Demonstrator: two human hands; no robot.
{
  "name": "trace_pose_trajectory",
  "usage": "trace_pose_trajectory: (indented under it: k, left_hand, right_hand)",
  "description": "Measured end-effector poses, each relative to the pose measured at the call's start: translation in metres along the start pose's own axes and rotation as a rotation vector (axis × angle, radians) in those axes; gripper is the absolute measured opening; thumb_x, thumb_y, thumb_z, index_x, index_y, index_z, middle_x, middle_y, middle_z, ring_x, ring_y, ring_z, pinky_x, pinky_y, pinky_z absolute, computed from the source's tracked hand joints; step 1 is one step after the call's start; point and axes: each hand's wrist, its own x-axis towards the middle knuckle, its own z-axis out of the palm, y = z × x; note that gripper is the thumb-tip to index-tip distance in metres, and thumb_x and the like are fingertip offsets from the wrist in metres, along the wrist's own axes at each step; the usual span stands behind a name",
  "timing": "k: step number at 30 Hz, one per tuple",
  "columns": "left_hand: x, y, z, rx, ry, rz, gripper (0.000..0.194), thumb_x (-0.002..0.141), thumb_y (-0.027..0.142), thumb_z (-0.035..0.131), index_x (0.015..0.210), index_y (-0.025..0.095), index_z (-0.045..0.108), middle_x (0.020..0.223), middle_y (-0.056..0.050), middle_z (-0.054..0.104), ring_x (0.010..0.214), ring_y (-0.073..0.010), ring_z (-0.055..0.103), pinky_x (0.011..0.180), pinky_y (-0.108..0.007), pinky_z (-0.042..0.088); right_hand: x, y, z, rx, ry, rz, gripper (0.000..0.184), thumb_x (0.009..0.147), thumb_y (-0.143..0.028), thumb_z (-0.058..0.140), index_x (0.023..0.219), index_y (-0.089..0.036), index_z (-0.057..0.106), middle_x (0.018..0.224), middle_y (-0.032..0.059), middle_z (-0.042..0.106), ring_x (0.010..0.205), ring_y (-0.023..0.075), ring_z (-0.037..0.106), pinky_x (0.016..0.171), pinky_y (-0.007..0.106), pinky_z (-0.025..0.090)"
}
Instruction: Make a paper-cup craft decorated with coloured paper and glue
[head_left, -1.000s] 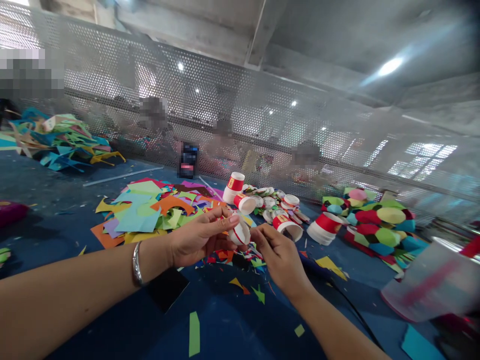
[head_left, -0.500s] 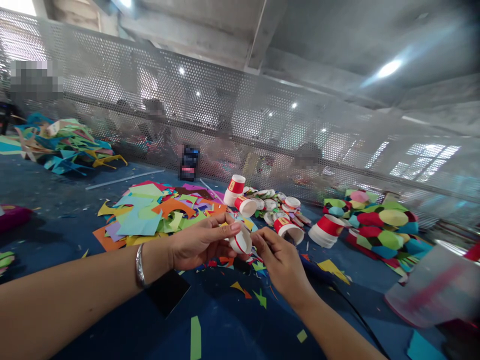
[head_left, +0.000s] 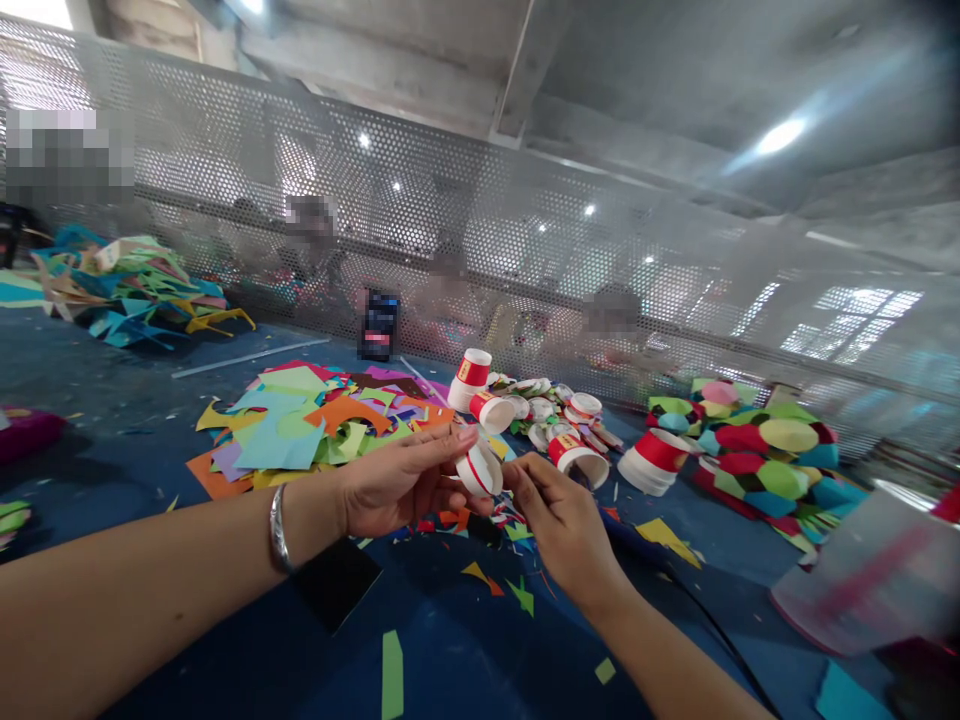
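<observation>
Between the thumb and fingers of my left hand [head_left: 409, 480] is the cut-down paper cup [head_left: 480, 470], a short white piece with a thin red stripe. Its round opening faces right, toward my other hand. My right hand [head_left: 551, 520] is closed in a pinch right at the cup piece's right edge; whatever sits between those fingertips is hidden. Just beyond both hands lie red-and-white paper cups, one on its side [head_left: 491, 411] and another tipped toward me [head_left: 577, 460]. Small paper scraps [head_left: 517, 595] are scattered below the hands.
A pile of coloured paper [head_left: 281, 430] spreads at the left, with a phone [head_left: 379, 325] behind it. Stacked cups [head_left: 656, 462], patchwork paper pieces [head_left: 780, 440] and a translucent tub [head_left: 862, 580] stand right. A dark cable [head_left: 720, 625] crosses the blue table. Perforated metal screen [head_left: 487, 220] behind.
The cup piece has turned slightly in my left hand and shifted a little up and left, showing more of its side and stripe. My right hand has barely moved.
</observation>
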Motion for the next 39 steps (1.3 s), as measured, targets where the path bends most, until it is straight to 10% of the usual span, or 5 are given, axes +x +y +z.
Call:
trace_pose_trajectory:
  k: [8, 16, 39]
  left_hand:
    - [-0.002, 0.0, 0.002, 0.004, 0.025, -0.003, 0.041, 0.084, 0.05, 0.071, 0.1, 0.013, 0.068, 0.092, -0.009, 0.073, 0.079, -0.0173, 0.073, 0.066, -0.02, 0.052]
    - [-0.008, 0.001, 0.008, 0.146, 0.058, 0.08, 0.056, 0.065, 0.011, 0.086, 0.112, 0.02, 0.058, 0.104, -0.005, 0.067, 0.096, -0.0198, 0.066, 0.084, -0.03, 0.05]
    - [-0.006, 0.003, 0.013, 0.182, 0.114, 0.136, 0.035, 0.066, 0.022, 0.087, 0.093, 0.013, 0.068, 0.093, -0.005, 0.07, 0.087, -0.0147, 0.064, 0.085, -0.028, 0.046]
  right_hand:
    - [0.001, -0.001, 0.0, -0.02, 0.024, 0.001, 0.036, 0.101, -0.048, 0.047, 0.079, -0.022, 0.056, 0.066, -0.0034, 0.043, 0.06, 0.0141, 0.038, 0.054, 0.026, 0.032]
    - [0.002, 0.0, -0.002, -0.049, 0.05, 0.038, 0.037, 0.1, -0.051, 0.047, 0.08, -0.021, 0.057, 0.064, -0.0036, 0.045, 0.06, 0.0143, 0.039, 0.055, 0.026, 0.032]
    - [-0.001, -0.001, 0.0, -0.024, 0.036, 0.018, 0.036, 0.101, -0.049, 0.046, 0.081, -0.021, 0.056, 0.066, -0.0037, 0.044, 0.06, 0.0135, 0.038, 0.055, 0.026, 0.032]
